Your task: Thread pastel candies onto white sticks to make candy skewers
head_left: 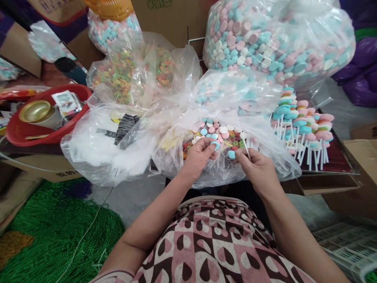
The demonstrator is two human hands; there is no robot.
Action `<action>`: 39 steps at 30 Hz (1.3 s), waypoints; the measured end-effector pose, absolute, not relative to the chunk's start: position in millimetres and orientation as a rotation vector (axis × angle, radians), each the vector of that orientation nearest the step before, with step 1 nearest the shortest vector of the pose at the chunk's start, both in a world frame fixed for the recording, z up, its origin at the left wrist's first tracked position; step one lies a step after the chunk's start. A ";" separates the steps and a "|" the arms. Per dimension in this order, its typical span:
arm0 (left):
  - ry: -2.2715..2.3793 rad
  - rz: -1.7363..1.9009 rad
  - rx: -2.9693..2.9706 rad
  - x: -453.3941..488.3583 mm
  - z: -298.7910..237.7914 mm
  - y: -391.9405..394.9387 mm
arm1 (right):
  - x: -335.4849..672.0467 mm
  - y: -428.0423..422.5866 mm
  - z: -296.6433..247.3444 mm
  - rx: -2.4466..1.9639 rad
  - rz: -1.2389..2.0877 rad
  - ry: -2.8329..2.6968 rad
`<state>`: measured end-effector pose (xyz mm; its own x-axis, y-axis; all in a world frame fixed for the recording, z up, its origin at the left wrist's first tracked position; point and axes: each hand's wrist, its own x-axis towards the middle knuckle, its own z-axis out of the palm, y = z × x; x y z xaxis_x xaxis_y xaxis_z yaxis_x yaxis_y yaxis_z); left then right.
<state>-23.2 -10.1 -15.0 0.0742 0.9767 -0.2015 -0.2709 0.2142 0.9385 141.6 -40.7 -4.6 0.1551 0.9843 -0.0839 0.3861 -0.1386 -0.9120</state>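
Note:
In the head view, my left hand (202, 154) pinches a blue marshmallow disc (215, 145) between thumb and fingers. My right hand (257, 167) is closed on a thin white stick (246, 149) that slants upward. At its fingertips shows another blue marshmallow disc (231, 154); whether it is gripped or lies behind them I cannot tell. Both hands are over an opened clear plastic bag (176, 163) with loose pink, white and blue marshmallows (223, 129) and colourful gummy rings (236, 143). Right of it lie finished-looking candy skewers (303, 125) with stacked discs on white sticks.
Large bags of marshmallows (265, 43) and gummy rings (123, 74) stand behind. At left are a red basin (17, 131) with a gold bowl (35, 111) and a bag with a black striped bundle (126, 127). Green strands (88, 232) and a white crate (347, 243) are below.

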 end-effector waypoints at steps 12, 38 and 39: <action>0.884 1.024 0.958 -4.0 -14.9 -29.6 | 125.4 -47.5 -1.2 -1.341 1.372 -0.817; 0.874 1.128 0.778 -10.2 -0.8 -27.6 | 133.0 -83.3 -4.6 -1.304 1.594 -0.872; 0.882 1.131 0.787 -9.9 -0.8 -28.0 | 133.1 -83.4 -4.4 -1.306 1.596 -0.876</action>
